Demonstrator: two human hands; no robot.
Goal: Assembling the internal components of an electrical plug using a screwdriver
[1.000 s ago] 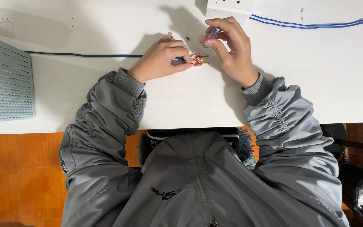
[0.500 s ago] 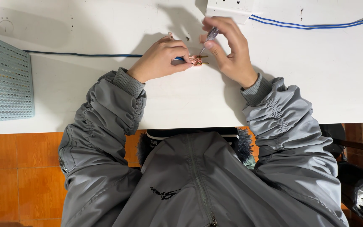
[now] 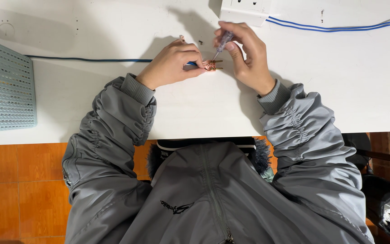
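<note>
On the white table (image 3: 113,104), near its middle and just this side of the far edge, the left hand (image 3: 170,63) pinches the end of a dark blue cable (image 3: 91,60) between thumb and curled fingers, holding a small brass-coloured terminal piece (image 3: 213,66) steady at the fingertips. The right hand (image 3: 244,54) is closed around a slim clear-handled screwdriver (image 3: 223,43), gripped like a pen with its tip bearing down on the terminal. The cable trails off to the left across the table toward a pale blue perforated basket (image 3: 5,86) at the left edge. Farther back sits a white socket block (image 3: 244,7), and a pair of blue wires (image 3: 339,27) runs along the far right. The terminal looks light, rigid and easy to let slip or spin, so it seems best held close by its body, right where the cable enters; the cable itself appears flexible and would not hold the piece still unaided.
</note>
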